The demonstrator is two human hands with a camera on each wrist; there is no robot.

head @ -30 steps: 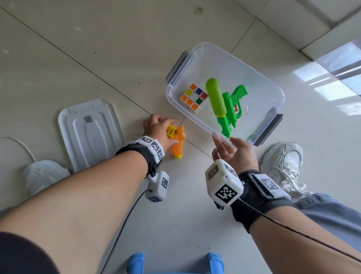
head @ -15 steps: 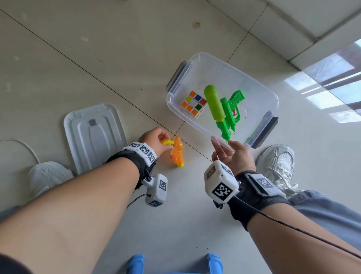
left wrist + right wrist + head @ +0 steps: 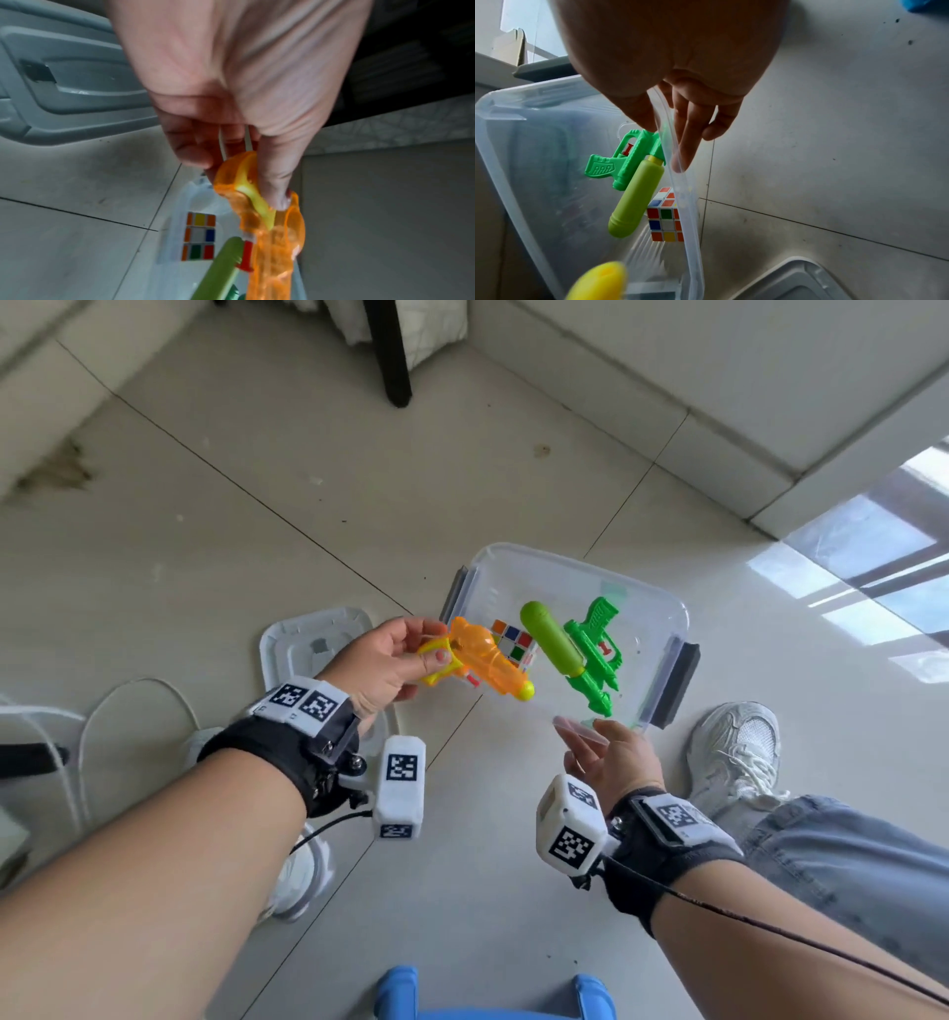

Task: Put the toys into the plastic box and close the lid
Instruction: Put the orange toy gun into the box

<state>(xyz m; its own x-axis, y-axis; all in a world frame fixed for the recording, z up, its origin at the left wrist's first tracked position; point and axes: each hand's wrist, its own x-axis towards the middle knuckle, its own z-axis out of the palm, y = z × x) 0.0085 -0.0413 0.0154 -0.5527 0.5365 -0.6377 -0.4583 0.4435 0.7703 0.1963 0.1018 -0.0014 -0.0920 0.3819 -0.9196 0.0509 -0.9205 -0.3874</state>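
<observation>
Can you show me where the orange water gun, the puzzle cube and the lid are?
Orange gun (image 3: 485,662), head view, on its see-through orange body.
Cube (image 3: 665,220), right wrist view, on its front face of coloured squares.
Lid (image 3: 77,81), left wrist view, on its grey moulded top.

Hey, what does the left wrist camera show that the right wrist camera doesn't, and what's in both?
Only the left wrist view shows the left hand pinching the orange water gun at its back end, thumb on the yellow part.

Only the right wrist view shows the right hand holding the near rim of the plastic box, thumb inside and fingers outside, plus the whole green water gun.

Both show the puzzle cube in the box and the grey lid on the floor.
</observation>
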